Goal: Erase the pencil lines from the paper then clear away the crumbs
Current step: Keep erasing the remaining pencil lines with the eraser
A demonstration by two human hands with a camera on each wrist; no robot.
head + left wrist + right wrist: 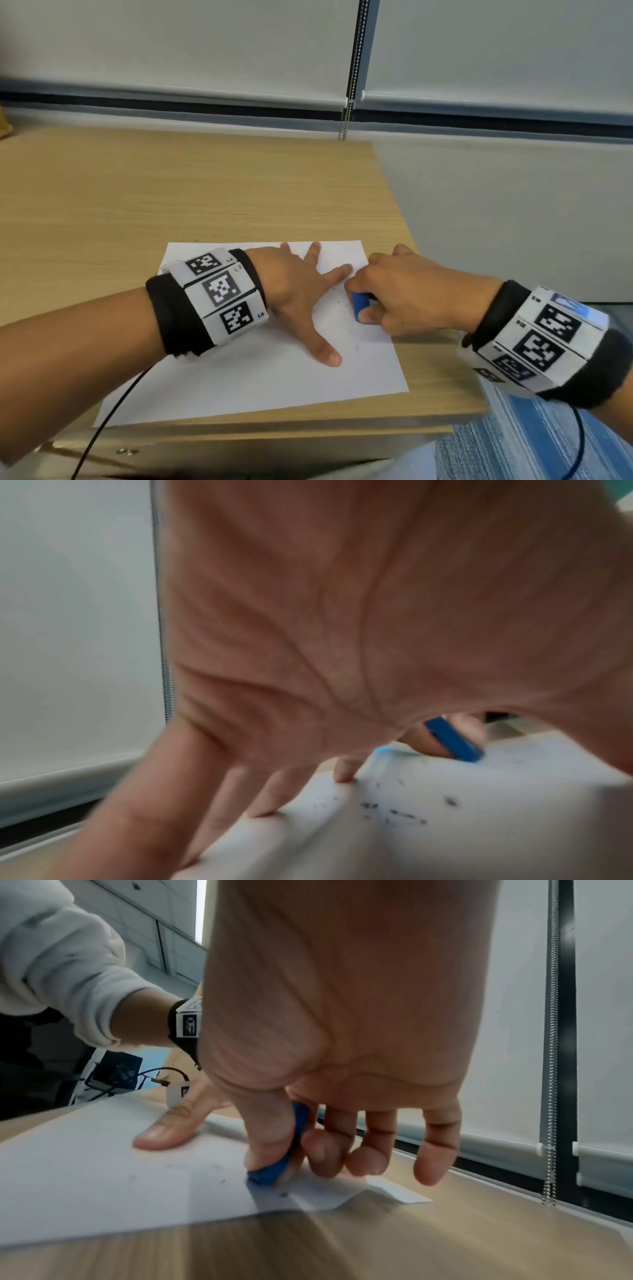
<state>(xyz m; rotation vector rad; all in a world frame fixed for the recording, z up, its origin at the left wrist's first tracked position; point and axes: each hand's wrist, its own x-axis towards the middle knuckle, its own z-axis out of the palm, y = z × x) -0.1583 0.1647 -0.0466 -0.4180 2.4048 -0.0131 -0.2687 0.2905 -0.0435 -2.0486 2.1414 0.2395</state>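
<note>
A white rectangular sheet of paper (260, 373) lies flat on the light wood-grain surface (171, 192), near its front right corner. The sheet is matte and smooth, and its far right corner lifts and creases a little off the wood in the right wrist view. Faint grey smudges remain on the right part of the sheet, and small dark eraser crumbs (394, 811) lie scattered on the paper between the two hands, shown as short specks and curled flecks.

The left hand (291, 294) lies palm down on the paper with fingers straight and spread, its grip wide, the fingertips (263, 811) pressing the sheet to the surface.

The right hand (404, 294) pinches a small blue block-shaped eraser (360, 305) between thumb and curled fingers, so its grip is narrow around that eraser. The eraser stands tilted, its lower end touching the paper just beside the left index finger. Its blue face looks smooth and dull, with rounded worn edges.

Both wrists wear black fabric bands carrying white panels printed with black square markers (219, 289). A thin black cable (113, 418) hangs below the left wrist.
</note>
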